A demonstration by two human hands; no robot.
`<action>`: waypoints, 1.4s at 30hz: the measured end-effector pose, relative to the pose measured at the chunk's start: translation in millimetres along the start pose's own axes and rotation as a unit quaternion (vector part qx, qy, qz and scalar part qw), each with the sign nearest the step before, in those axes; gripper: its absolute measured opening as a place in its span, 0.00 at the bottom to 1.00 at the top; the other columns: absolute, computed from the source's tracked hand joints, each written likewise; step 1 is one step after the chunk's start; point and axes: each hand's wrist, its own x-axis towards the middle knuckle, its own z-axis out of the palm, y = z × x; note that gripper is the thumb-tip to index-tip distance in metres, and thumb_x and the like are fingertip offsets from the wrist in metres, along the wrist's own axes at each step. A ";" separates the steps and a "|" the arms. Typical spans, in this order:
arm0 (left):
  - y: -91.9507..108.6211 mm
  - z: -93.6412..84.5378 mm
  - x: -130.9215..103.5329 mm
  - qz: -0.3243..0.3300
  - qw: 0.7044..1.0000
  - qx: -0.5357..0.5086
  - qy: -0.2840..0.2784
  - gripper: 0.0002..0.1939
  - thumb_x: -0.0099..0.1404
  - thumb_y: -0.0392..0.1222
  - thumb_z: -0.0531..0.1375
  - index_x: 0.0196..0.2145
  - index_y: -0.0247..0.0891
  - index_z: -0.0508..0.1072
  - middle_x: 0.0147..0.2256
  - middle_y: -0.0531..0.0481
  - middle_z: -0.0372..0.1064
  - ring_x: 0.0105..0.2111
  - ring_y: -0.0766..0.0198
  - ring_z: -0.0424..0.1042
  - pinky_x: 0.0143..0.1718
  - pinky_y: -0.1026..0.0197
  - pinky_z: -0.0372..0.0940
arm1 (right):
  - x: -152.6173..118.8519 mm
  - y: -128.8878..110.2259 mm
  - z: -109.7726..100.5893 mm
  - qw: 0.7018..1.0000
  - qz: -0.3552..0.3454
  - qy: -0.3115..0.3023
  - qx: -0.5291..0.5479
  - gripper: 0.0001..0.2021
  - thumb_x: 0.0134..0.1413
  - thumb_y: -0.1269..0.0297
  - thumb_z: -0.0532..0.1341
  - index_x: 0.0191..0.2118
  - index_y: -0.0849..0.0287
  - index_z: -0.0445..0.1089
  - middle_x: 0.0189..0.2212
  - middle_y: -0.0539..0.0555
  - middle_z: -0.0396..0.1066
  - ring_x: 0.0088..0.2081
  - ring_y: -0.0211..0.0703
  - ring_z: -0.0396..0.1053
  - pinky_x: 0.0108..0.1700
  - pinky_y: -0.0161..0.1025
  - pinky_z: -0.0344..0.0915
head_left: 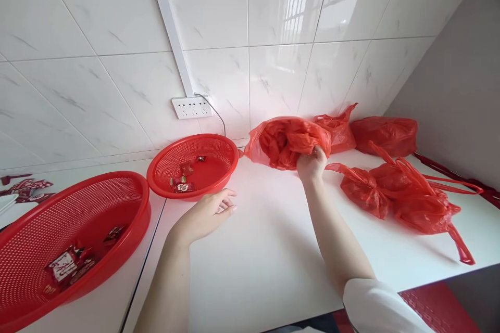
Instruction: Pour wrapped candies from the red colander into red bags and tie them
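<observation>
Nearest, the large red perforated plastic basket (58,234) sat at the lower left of the white tabletop (265,255), a few red-wrapped candies (68,265) lying in its bottom. The left hand (207,213) lay flat on the table just in front of the smaller round red plastic basket (194,164), fingers loosely spread and holding nothing, near its rim but not touching as far as I could tell; likely parked there as a brace while the other arm reached. A few more wrapped candies (183,179) lay in that small basket.

The right hand (311,164) reached farther, fingers closed on the lower edge of the bulging red thin plastic bag (287,140). That bag lay on its side near the tiled wall (273,73), long axis running left-right, its crumpled open side tipped towards the camera. The grip at the rim probably served to hold the mouth or drag it closer.

To the right, tied red plastic bags (406,192) slumped on the table with handles trailing. Two more red bags (383,135) rested against the wall. A white wall socket (191,107) with a cable sat above the small basket.
</observation>
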 end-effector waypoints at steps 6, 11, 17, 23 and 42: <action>3.5 5.7 1.9 -0.005 1.000 0.012 -0.020 0.21 0.63 0.56 0.54 0.52 0.49 0.68 0.45 0.48 0.72 0.47 0.55 0.71 0.48 0.54 0.65 | -27.7 -29.7 -15.6 0.940 0.032 -0.282 -0.187 0.15 0.53 0.62 0.59 0.47 0.53 0.70 0.44 0.54 0.74 0.44 0.49 0.70 0.41 0.40 0.68; 3.8 5.7 -0.2 -0.009 0.999 0.021 -0.024 0.22 0.63 0.57 0.53 0.52 0.49 0.67 0.45 0.47 0.72 0.48 0.54 0.70 0.48 0.53 0.64 | -32.3 -35.8 -10.9 0.945 0.028 -0.114 -0.304 0.18 0.60 0.65 0.48 0.54 0.57 0.62 0.25 0.55 0.72 0.31 0.50 0.69 0.35 0.43 0.63; 2.5 7.1 -0.2 -0.008 0.999 0.024 -0.025 0.22 0.63 0.56 0.53 0.52 0.49 0.67 0.45 0.47 0.72 0.48 0.54 0.70 0.48 0.53 0.64 | -21.4 -15.0 -9.8 0.928 0.108 -0.073 -0.350 0.21 0.62 0.56 0.47 0.57 0.60 0.59 0.31 0.60 0.72 0.31 0.50 0.71 0.38 0.44 0.63; 1.5 11.1 2.9 0.001 1.000 0.001 -0.029 0.21 0.63 0.55 0.54 0.52 0.49 0.68 0.45 0.47 0.72 0.47 0.54 0.71 0.49 0.51 0.64 | -22.2 -13.3 -12.0 0.854 0.019 -0.058 -0.517 0.09 0.53 0.59 0.57 0.27 0.58 0.66 0.36 0.61 0.69 0.41 0.55 0.66 0.37 0.44 0.61; 2.8 59.9 54.3 0.012 0.874 -0.486 0.017 0.15 0.59 0.53 0.61 0.31 0.38 0.66 0.27 0.54 0.65 0.29 0.67 0.68 0.34 0.63 0.66 | -65.2 -96.3 -1.0 0.732 -0.071 -0.677 0.005 0.10 0.56 0.58 0.61 0.42 0.55 0.71 0.43 0.52 0.71 0.47 0.42 0.67 0.50 0.41 0.64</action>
